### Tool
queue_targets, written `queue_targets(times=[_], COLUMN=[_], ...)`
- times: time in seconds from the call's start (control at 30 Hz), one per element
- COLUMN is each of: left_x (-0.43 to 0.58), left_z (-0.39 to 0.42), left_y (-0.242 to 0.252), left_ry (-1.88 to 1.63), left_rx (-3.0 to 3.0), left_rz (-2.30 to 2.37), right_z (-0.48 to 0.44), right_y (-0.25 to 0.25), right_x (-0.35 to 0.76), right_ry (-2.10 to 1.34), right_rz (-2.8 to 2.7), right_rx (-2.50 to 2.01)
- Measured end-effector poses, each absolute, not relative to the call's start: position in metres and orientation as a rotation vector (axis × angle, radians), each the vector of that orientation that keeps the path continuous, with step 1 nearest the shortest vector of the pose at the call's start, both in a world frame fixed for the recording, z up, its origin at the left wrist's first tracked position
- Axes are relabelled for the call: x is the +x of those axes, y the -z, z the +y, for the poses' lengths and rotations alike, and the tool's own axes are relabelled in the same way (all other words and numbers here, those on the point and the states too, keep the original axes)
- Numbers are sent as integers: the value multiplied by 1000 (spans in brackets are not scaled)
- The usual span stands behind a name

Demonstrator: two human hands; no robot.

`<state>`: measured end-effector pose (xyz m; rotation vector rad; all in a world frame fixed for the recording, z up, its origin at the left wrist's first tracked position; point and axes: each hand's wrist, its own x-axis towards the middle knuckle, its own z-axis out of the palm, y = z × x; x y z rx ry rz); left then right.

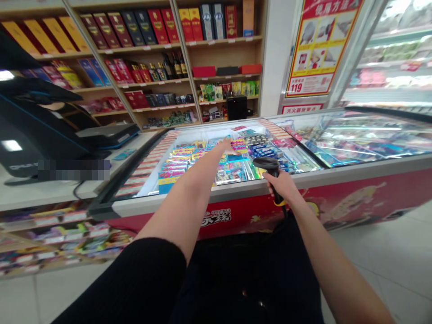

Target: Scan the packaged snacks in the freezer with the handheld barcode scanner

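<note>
My right hand [283, 182] is wrapped round the handle of a black barcode scanner [266, 163], held upright at the front rim of a chest freezer [189, 201]. My left arm stretches forward over the freezer, and my left hand [228, 146] is above the packets with its fingers apart. Nearest to it are pink-and-yellow packets [239, 145]. More colourful packets [175, 164] lie in rows to the left, and blue packets [265, 150] lie to the right. Whether my left fingertips touch a packet or the glass cannot be made out.
A dark checkout machine [43, 126] stands on the counter [15, 191] at left, with snack shelves [67, 234] below. Behind the freezer are shelves [145, 81] of boxes and bottles. A red poster [322, 49] hangs at back right beside a glass-fronted refrigerated display [394, 67].
</note>
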<state>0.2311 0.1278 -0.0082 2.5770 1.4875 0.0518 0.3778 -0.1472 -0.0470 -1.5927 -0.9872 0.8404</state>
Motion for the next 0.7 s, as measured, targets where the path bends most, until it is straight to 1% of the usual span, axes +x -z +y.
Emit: queue_targets(times=[0.3, 0.57, 0.7], left_x=[232, 223, 222], left_z=[113, 63, 37], left_y=[10, 2, -2], left_ry=[56, 206, 227], left_rx=[2593, 2615, 2625], left_rz=[1416, 1381, 1452], right_z=[-142, -151, -155], right_y=[53, 49, 45], right_x=[373, 371, 369], right_ry=[-839, -807, -817], right_rz=[-1002, -1033, -1026], right_rx=[-1607, -1598, -1583])
